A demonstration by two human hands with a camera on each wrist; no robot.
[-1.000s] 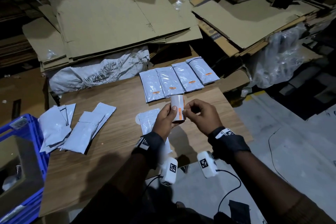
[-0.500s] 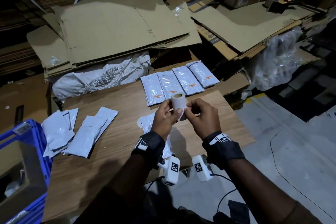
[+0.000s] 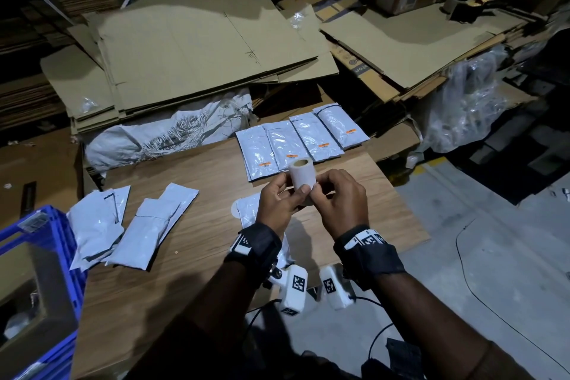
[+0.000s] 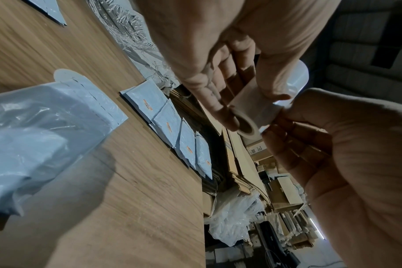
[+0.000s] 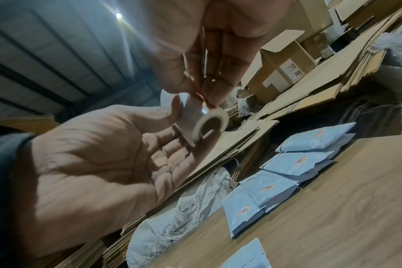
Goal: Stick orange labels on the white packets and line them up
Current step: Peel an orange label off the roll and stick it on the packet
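I hold a small white label roll upright above the wooden table. My left hand grips it, thumb in front and fingers behind. My right hand pinches the roll's right side; in the right wrist view a sliver of orange shows between the right hand's fingertips on the roll. Several labelled white packets lie in a row at the table's far edge. One unlabelled packet lies flat under my hands. The left wrist view shows the roll and that packet.
Two loose heaps of unlabelled packets lie on the table's left part. A blue crate stands at the left edge. Flattened cardboard, a woven sack and a clear plastic bag crowd the far side. Bare floor lies to the right.
The roll has been turned in my hands: the orange label that faced me a second ago no longer shows in the head view. Both hands stayed together above the packet.
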